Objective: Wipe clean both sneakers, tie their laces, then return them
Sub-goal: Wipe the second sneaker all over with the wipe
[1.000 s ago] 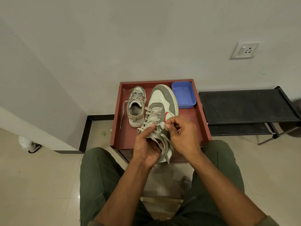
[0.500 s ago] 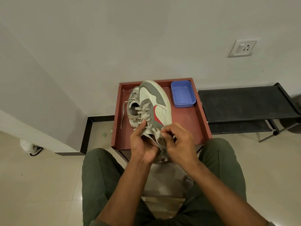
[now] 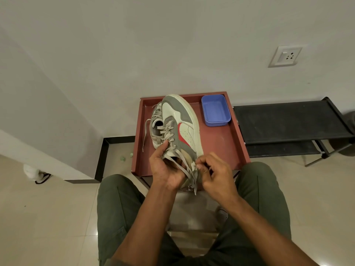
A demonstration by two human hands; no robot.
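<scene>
While the held sneaker hides another sneaker, a blue tub sits nearby.

The rear sneaker is being largely hidden by the held sneaker, whose heel is being covered by both hands. The small white item being pinched cannot be identified.

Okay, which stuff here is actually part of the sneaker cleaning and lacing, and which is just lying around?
Part of the job:
held sneaker
its laces
second sneaker
small white wipe
red tray
left hand
right hand

Just lying about:
blue tub
black rack
wall socket
</scene>
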